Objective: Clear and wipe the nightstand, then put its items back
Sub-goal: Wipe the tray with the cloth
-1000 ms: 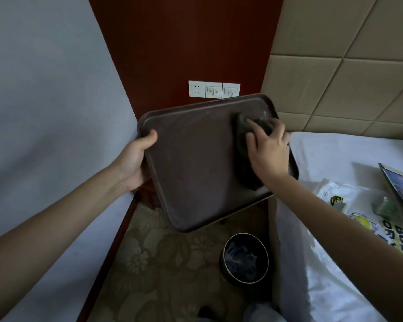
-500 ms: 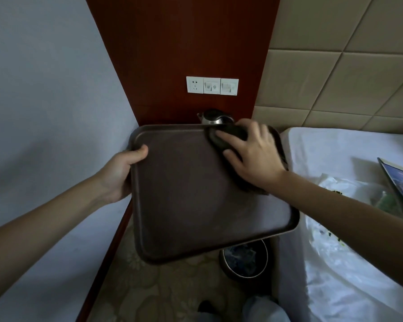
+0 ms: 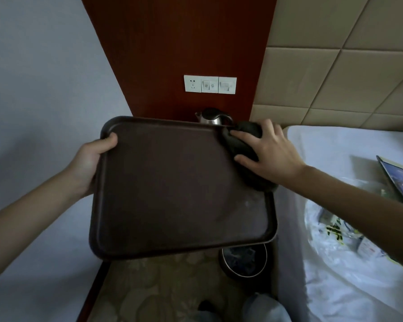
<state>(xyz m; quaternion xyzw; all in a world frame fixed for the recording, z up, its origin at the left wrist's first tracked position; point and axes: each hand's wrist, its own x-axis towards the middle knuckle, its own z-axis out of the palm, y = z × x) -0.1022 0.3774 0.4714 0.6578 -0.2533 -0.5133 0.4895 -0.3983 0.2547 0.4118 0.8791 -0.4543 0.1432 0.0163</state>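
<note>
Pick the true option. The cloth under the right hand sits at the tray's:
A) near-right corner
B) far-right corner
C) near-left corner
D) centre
B: the right hand presses the dark cloth onto the far-right corner of the tray, while the left hand grips the tray's left edge.

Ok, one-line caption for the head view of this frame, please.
Left hand holds a brown tray by its edge while the right hand presses a dark cloth onto its far right corner.

Bare forearms (image 3: 33, 205); below, pale trousers (image 3: 263, 309) and perhaps a dark shoe (image 3: 205, 306).
</note>
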